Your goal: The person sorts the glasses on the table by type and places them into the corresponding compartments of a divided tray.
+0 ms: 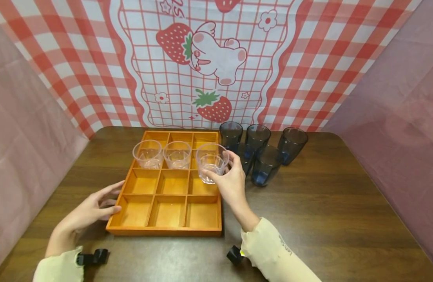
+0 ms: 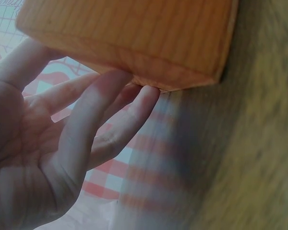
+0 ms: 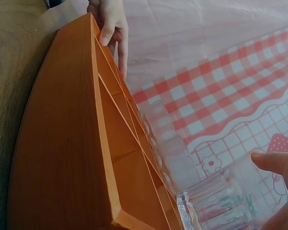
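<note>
My right hand grips a clear plastic cup between thumb and fingers, over the right column of a wooden compartment tray. In the right wrist view that cup has its base close over the tray's dividers. Two similar clear cups, one at the left and one in the middle, sit upright in the tray's back row. My left hand rests against the tray's left side; in the left wrist view its thumb and fingertips touch the wood, fingers spread and only slightly bent.
Several dark blue tinted cups stand on the brown table, right of the tray. A checked strawberry-print cloth hangs behind the table, with plain pink cloth at the sides.
</note>
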A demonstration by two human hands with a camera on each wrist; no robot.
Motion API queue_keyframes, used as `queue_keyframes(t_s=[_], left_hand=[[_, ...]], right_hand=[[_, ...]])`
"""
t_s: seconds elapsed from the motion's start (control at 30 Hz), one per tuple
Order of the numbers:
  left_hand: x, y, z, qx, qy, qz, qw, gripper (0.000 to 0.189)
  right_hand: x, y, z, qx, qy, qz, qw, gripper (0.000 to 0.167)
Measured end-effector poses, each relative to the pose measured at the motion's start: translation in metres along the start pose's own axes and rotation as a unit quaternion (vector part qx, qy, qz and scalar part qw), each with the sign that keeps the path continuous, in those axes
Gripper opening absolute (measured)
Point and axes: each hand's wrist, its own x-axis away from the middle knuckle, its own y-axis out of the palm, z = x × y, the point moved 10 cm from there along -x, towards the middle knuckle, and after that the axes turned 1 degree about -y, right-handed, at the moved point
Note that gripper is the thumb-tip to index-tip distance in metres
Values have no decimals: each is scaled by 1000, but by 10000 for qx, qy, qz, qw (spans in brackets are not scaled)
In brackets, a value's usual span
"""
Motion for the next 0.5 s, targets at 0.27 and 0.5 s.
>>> queue_keyframes(t_s=[0.27, 0.5], left_hand=[[-1, 1, 0, 22, 5, -34, 10000, 75], [0, 1, -2, 49, -41, -7, 10000, 75]], right_hand=[[-6, -2, 2, 45, 155, 70, 9998, 84], [-16, 7, -1, 366, 71, 73, 9993, 82]])
